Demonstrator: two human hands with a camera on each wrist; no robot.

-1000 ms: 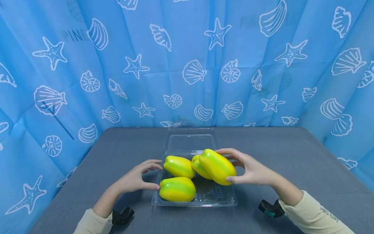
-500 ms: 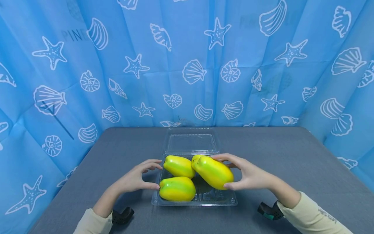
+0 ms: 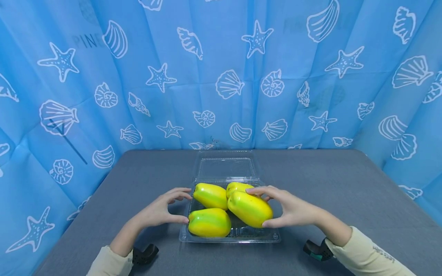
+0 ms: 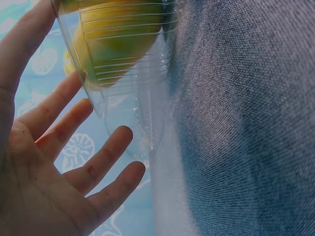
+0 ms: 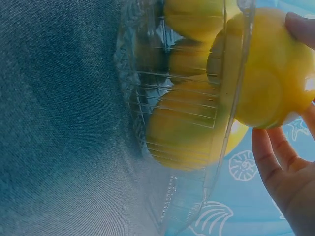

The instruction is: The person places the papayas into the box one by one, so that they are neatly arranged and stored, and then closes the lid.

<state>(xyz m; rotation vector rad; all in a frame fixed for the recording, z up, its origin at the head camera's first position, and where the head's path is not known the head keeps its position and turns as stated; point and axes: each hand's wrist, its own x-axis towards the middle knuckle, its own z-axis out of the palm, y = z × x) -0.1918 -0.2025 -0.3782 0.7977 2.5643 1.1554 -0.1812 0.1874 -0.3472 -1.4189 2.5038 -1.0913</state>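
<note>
My right hand [image 3: 290, 207] grips a yellow-green papaya [image 3: 251, 210] between thumb and fingertips, above the right side of a clear plastic clamshell box [image 3: 229, 240]. In the right wrist view the held papaya [image 5: 275, 73] sits higher than the box's rim [image 5: 241, 83]. Inside the box lie a back-left papaya [image 3: 210, 196], a front-left papaya [image 3: 208, 223] and a back-right papaya [image 3: 235, 188], the last partly hidden by the held one. My left hand [image 3: 160, 209] stays at the box's left wall, its fingers loosely spread with fingertips at the rim, as the left wrist view shows [image 4: 54, 162].
The box's lid [image 3: 226, 167] lies folded back behind it on the grey cloth-covered table [image 3: 310, 176]. Beyond the far table edge hangs a blue curtain [image 3: 221, 57] with white shell patterns. Black wrist devices [image 3: 146, 255] are strapped at both sleeves.
My right hand has lowered the held papaya toward the front and slightly left, uncovering more of the back-right papaya. My left hand and the box have stayed put.
</note>
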